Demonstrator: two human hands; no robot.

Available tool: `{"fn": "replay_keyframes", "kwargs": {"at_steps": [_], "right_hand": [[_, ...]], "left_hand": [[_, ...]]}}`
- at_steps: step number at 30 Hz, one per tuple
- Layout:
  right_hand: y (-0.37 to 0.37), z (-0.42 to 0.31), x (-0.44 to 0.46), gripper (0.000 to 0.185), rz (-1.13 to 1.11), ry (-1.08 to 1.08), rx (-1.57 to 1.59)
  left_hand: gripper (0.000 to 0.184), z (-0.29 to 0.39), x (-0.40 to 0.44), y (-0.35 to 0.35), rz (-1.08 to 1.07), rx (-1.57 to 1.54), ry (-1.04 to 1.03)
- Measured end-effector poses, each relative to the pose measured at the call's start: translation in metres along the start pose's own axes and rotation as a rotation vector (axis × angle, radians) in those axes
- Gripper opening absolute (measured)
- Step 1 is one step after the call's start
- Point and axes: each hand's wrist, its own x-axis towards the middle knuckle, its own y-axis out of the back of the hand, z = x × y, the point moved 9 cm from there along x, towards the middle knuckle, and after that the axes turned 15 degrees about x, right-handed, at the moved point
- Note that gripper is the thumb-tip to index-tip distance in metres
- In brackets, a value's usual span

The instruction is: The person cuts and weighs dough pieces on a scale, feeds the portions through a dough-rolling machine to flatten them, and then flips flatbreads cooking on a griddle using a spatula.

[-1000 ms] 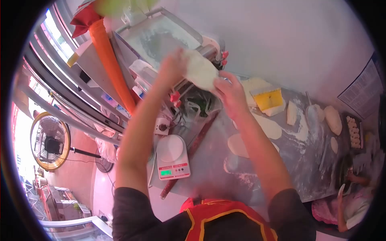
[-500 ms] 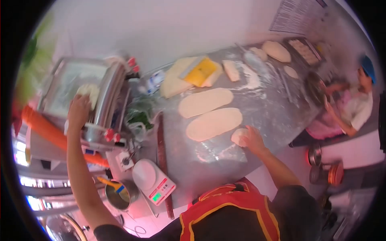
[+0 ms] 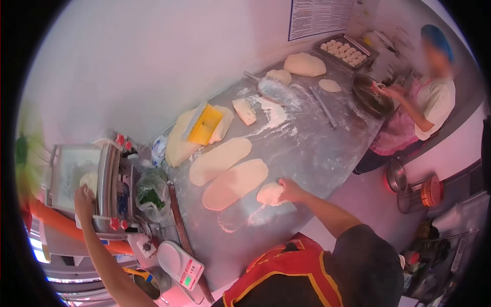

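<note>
At the left, my left hand point(image 3: 85, 200) reaches over the tray of a metal roller machine point(image 3: 108, 179). Its fingers are bent at the near edge of a pale piece of dough point(image 3: 89, 180), partly hiding it. My right hand point(image 3: 291, 191) has its fingers closed on the right edge of a small flattened piece of dough point(image 3: 269, 194) low over the steel table point(image 3: 302, 153). Beside that piece lie two long flat dough sheets, one nearer point(image 3: 235, 184) and one farther point(image 3: 221, 160).
A yellow scraper point(image 3: 205, 125) rests on a large dough slab point(image 3: 179, 140). A rolling pin point(image 3: 179, 220) and white scale point(image 3: 171, 258) are at the left edge. A scoop point(image 3: 276, 91) lies farther back. At right, a co-worker point(image 3: 419, 107) handles a round pan point(image 3: 365, 97).
The view has swung to the right, showing more of the co-worker and the tray of dough balls. Both my hands stay at their dough pieces; the right-hand piece now shows more fully.
</note>
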Motion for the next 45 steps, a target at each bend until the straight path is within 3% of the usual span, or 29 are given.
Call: {"fn": "replay_keyframes", "kwargs": {"at_steps": [6, 12, 15, 17, 19, 22, 25, 26, 27, 29, 32, 33, 37, 43, 45], "right_hand": [[0.023, -0.024, -0.007, 0.039, -0.01, -0.238, 0.559], [0.091, -0.053, 0.048, 0.045, 0.27, -0.05, 0.975], [0.109, -0.036, 0.077, 0.05, 0.417, 0.069, 0.735], [0.11, -0.043, 0.079, 0.051, 0.556, -0.04, 0.257], [0.074, -0.055, 0.115, 0.05, 0.485, 0.104, 0.146], [-0.033, -0.14, 0.144, 0.049, 0.064, 0.474, 0.741], [-0.131, -0.267, 0.147, 0.048, -0.305, 0.515, 0.694], [-0.154, -0.302, 0.13, 0.047, -0.439, 0.458, 0.749], [-0.21, -0.311, 0.148, 0.048, -0.589, 0.549, 0.93], [-0.303, -0.334, 0.175, 0.054, -0.774, 0.426, 1.187], [-0.332, -0.386, 0.148, 0.067, -0.789, -0.188, 1.502], [-0.342, -0.393, 0.144, 0.071, -0.772, -0.396, 1.617], [-0.403, -0.398, 0.159, 0.071, -0.693, -0.552, 1.766], [-0.428, -0.417, 0.147, 0.058, -0.836, -0.683, 1.971], [-0.432, -0.4, 0.157, 0.053, -0.595, -0.652, 1.804]], "left_hand": [[0.036, -0.002, -0.002, -0.003, -0.09, -0.044, 0.028], [0.038, 0.003, -0.001, 0.001, -0.047, -0.067, 0.01], [0.037, 0.008, -0.003, 0.002, -0.022, -0.082, -0.023], [0.036, 0.008, -0.001, 0.002, -0.012, -0.099, -0.035], [0.034, 0.011, -0.001, 0.006, -0.019, -0.134, -0.017], [0.032, 0.022, -0.005, 0.015, -0.036, -0.15, -0.025], [0.032, 0.018, -0.004, 0.011, 0.043, -0.123, -0.113], [0.032, 0.015, -0.003, 0.01, 0.087, -0.108, -0.153], [0.033, 0.013, -0.001, 0.009, 0.07, -0.11, -0.149], [0.035, 0.02, -0.005, 0.013, 0.031, -0.11, -0.132], [0.039, 0.021, -0.01, 0.016, -0.001, -0.358, 0.032], [0.04, 0.023, -0.009, 0.017, -0.016, -0.3, 0.007], [0.044, 0.032, -0.011, 0.026, -0.037, -0.174, -0.052], [0.041, 0.038, -0.011, 0.03, -0.012, -0.206, -0.042], [0.04, 0.042, -0.011, 0.032, -0.038, -0.19, -0.049]]}}
